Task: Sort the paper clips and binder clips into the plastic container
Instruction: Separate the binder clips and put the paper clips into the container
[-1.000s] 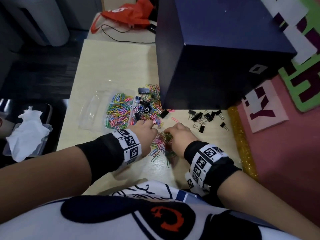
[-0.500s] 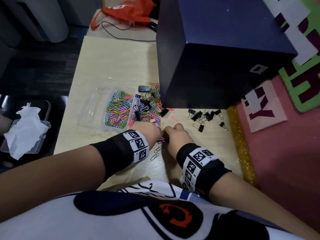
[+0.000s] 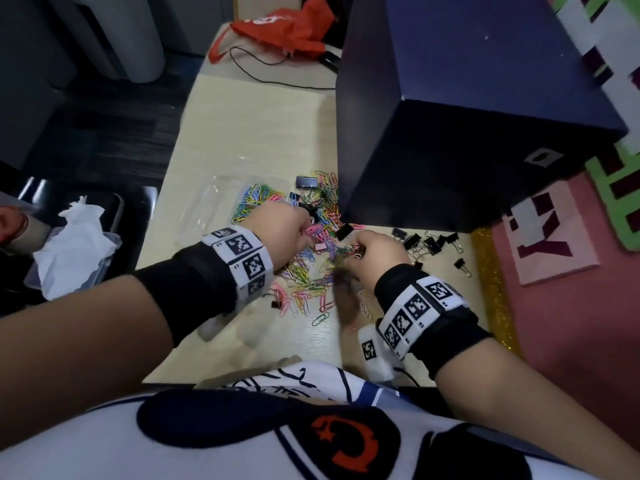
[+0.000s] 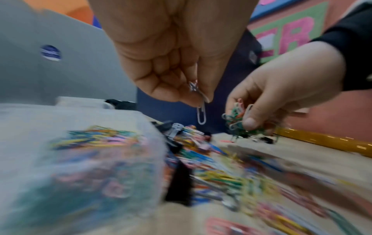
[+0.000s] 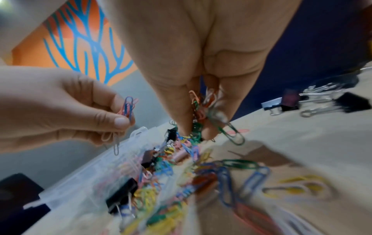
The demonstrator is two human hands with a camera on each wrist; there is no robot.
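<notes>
The left hand [image 3: 277, 233] pinches a few thin wire paper clips between thumb and fingertips; one pale clip [image 4: 201, 115] dangles below the grip. The right hand [image 3: 375, 249] clamps a tangled bunch [image 5: 203, 111] of green, orange and white clips between curled fingers.

The container [image 3: 225, 202] is clear, thin-walled plastic, rectangular, on the table [image 3: 256, 133] just left of the left hand. It holds a dense layer of coloured paper clips [image 3: 252, 202].

A loose pile [image 3: 308, 285] of coated clips in pink, yellow, blue and green lies on the pale wood-grain table between and below the hands. Black binder clips [image 3: 427, 242] with bright wire handles lie in a group to the right of the right hand, near a glittery gold strip [image 3: 491, 271].

A large matte navy box [image 3: 467, 133] stands behind the pile. Both wrists carry bands [image 3: 242, 258] printed with square black-and-white marker codes. No legible writing is visible.
</notes>
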